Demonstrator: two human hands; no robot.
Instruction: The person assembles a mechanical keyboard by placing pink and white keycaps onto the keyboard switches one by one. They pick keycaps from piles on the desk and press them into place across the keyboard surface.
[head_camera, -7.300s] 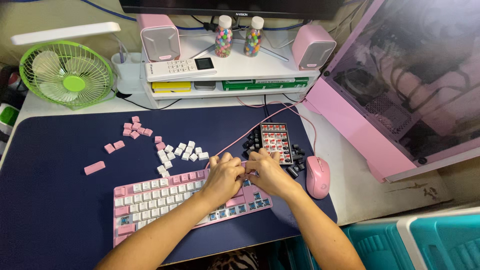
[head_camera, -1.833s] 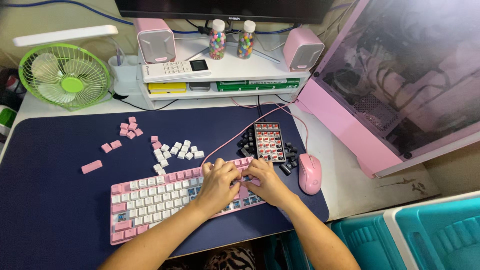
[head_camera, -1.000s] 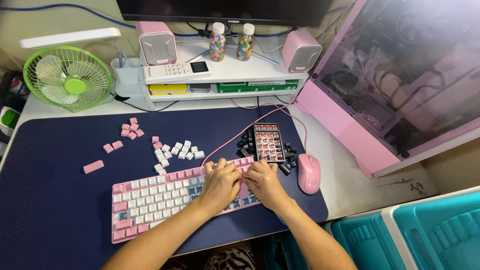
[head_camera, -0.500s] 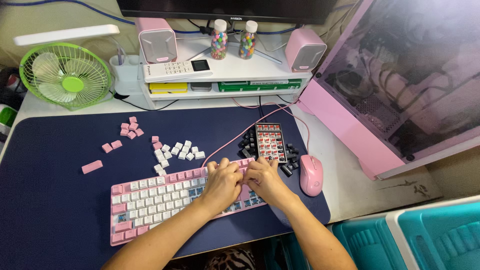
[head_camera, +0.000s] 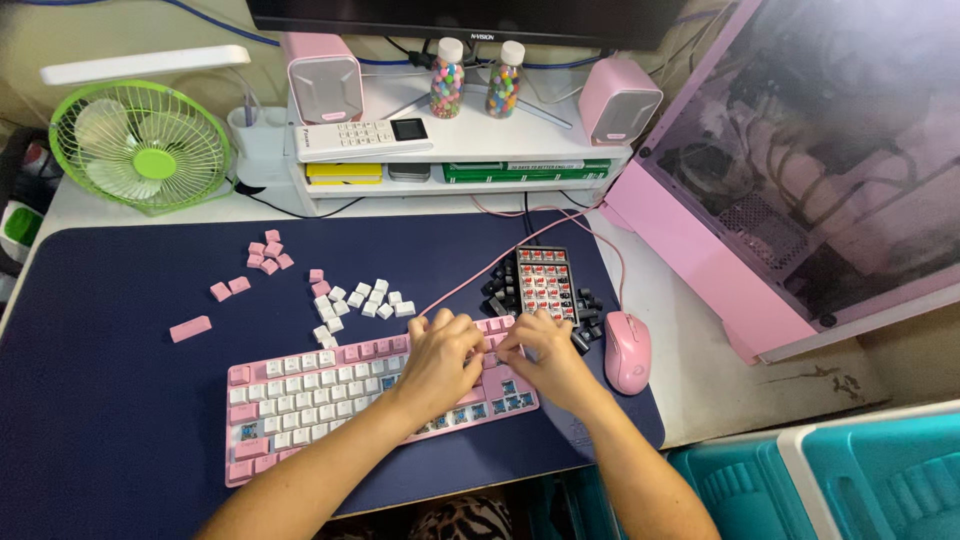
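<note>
A pink keyboard (head_camera: 300, 400) with white and pink keycaps lies on a dark blue desk mat (head_camera: 120, 400). Its right end has bare blue switches (head_camera: 505, 400). My left hand (head_camera: 440, 362) and my right hand (head_camera: 545, 358) rest on that right part, fingers curled, fingertips meeting over a pink key near the top row. What the fingers grip is hidden. Loose white keycaps (head_camera: 365, 300) and loose pink keycaps (head_camera: 265, 255) lie on the mat behind the keyboard. A long pink keycap (head_camera: 189, 328) lies apart at the left.
A small number pad with red switches (head_camera: 545, 282) sits among black keycaps (head_camera: 500, 290), beside a pink mouse (head_camera: 627, 352). Behind stand a green fan (head_camera: 140, 145), a white shelf (head_camera: 470, 135) with pink speakers, and a pink computer case (head_camera: 800, 170). Teal bins (head_camera: 860, 480) are at lower right.
Both hands stay at the keyboard's right end; their fingertips have shifted slightly up toward the top row. The view has moved a little.
</note>
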